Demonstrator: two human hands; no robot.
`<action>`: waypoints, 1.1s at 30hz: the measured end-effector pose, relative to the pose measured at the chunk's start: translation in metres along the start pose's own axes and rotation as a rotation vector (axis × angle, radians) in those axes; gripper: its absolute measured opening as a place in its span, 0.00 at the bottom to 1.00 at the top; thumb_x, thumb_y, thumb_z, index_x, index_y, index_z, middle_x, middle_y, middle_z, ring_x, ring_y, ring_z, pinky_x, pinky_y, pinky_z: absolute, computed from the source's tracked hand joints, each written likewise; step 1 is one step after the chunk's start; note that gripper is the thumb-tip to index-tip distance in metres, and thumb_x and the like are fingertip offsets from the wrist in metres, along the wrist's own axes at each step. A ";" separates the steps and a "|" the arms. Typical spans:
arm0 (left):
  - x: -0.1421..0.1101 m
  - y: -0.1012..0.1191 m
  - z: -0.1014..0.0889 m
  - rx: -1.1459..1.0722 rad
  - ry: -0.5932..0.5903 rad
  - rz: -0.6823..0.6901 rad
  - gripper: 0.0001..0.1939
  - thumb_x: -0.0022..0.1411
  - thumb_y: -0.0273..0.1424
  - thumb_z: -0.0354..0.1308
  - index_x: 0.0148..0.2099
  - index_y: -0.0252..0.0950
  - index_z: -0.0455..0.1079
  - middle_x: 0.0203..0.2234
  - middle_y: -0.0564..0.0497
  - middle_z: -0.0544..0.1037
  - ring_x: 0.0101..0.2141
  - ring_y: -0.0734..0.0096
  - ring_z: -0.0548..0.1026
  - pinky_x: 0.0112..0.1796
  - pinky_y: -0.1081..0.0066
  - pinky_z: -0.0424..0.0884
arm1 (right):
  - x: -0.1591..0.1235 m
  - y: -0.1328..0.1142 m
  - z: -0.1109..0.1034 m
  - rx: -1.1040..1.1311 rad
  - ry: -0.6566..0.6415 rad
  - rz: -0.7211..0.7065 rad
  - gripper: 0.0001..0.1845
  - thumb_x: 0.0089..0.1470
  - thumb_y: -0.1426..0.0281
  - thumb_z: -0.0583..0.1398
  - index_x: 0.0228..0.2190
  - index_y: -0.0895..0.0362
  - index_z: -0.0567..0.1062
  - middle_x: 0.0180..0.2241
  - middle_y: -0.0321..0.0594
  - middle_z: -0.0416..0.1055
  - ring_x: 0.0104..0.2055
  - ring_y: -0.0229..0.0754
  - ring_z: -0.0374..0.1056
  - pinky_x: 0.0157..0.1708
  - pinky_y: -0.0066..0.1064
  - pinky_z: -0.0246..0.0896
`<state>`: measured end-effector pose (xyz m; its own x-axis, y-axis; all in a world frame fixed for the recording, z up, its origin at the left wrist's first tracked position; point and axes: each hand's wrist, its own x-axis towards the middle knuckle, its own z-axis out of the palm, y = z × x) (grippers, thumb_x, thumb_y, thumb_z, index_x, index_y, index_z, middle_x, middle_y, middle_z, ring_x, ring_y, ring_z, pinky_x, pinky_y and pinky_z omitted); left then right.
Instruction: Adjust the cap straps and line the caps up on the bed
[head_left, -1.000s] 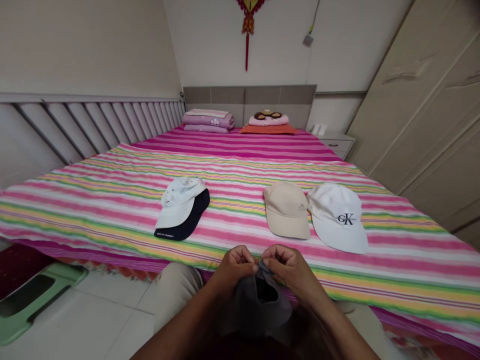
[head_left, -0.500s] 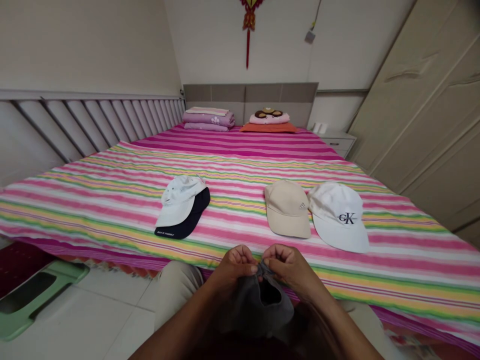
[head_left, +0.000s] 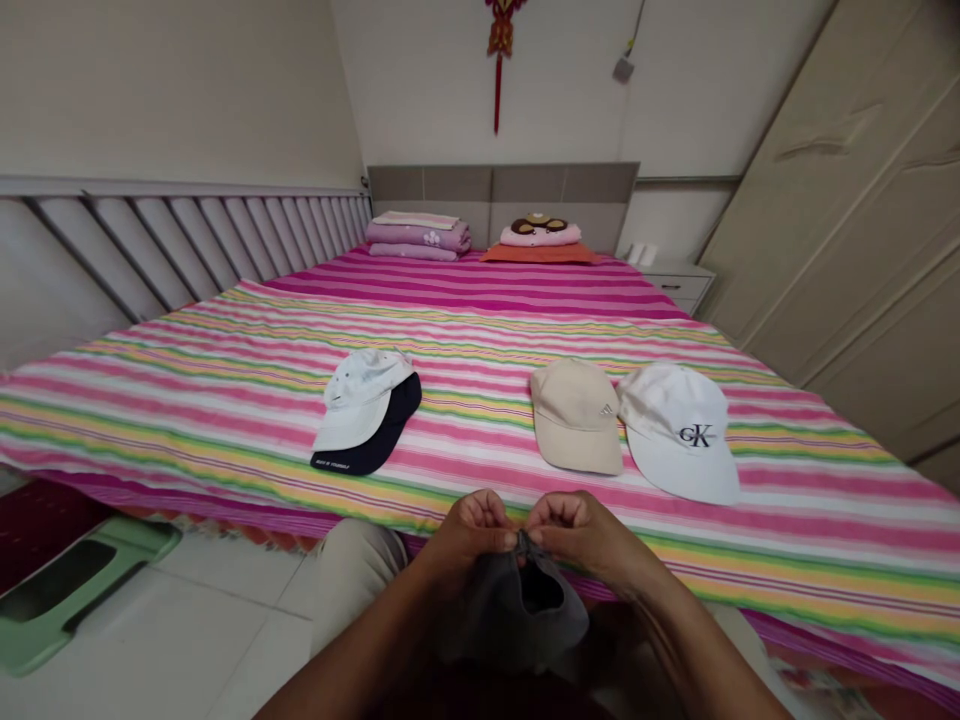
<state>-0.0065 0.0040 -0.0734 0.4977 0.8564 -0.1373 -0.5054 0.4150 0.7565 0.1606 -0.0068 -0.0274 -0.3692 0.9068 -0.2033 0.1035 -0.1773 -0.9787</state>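
Observation:
Over my lap, at the near edge of the bed, both hands hold a dark grey cap (head_left: 517,610). My left hand (head_left: 469,530) and my right hand (head_left: 581,530) are closed, pinching the strap at the back of the cap between their fingertips. On the striped bedspread (head_left: 225,400) lie a white cap (head_left: 360,395) stacked on a navy cap (head_left: 379,445) at the left. To the right a beige cap (head_left: 574,415) lies beside a white cap with dark letters (head_left: 679,430).
Folded purple bedding (head_left: 416,238) and an orange and pink pillow stack (head_left: 538,243) lie by the headboard. A green stool (head_left: 67,590) stands on the tiled floor at the left. A wardrobe (head_left: 847,220) lines the right wall, with a white nightstand (head_left: 679,283) beside the bed.
My hands have stayed together on the cap's strap; the fingers shifted slightly. The view tipped down a little.

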 end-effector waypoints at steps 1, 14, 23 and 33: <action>0.000 0.001 0.000 0.001 0.003 0.000 0.17 0.35 0.22 0.66 0.26 0.32 0.60 0.18 0.52 0.75 0.16 0.72 0.72 0.17 0.76 0.67 | -0.001 0.001 -0.001 -0.004 -0.009 0.000 0.10 0.38 0.66 0.63 0.22 0.60 0.72 0.17 0.35 0.68 0.19 0.33 0.59 0.18 0.25 0.50; 0.000 0.005 0.003 0.037 0.056 0.063 0.18 0.36 0.25 0.67 0.25 0.33 0.59 0.15 0.54 0.73 0.17 0.78 0.69 0.20 0.79 0.62 | -0.010 -0.004 0.021 -0.715 0.359 -0.605 0.07 0.46 0.68 0.59 0.29 0.56 0.68 0.30 0.40 0.66 0.30 0.40 0.62 0.28 0.31 0.56; -0.001 0.005 0.008 0.055 0.147 0.087 0.17 0.35 0.26 0.67 0.22 0.33 0.59 0.13 0.56 0.70 0.15 0.83 0.64 0.19 0.80 0.57 | -0.014 0.009 0.049 -1.009 0.482 -0.987 0.07 0.52 0.79 0.52 0.28 0.59 0.69 0.25 0.41 0.68 0.28 0.40 0.61 0.29 0.32 0.55; -0.006 0.005 0.017 0.096 0.166 0.131 0.15 0.36 0.26 0.67 0.23 0.33 0.61 0.15 0.55 0.71 0.16 0.82 0.65 0.20 0.80 0.58 | -0.017 0.008 0.055 -1.003 0.522 -1.020 0.07 0.52 0.78 0.52 0.31 0.58 0.69 0.29 0.40 0.71 0.30 0.39 0.63 0.31 0.31 0.56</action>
<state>-0.0001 -0.0041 -0.0585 0.3055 0.9432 -0.1309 -0.4845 0.2723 0.8313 0.1166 -0.0449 -0.0334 -0.3333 0.5452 0.7692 0.6584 0.7186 -0.2240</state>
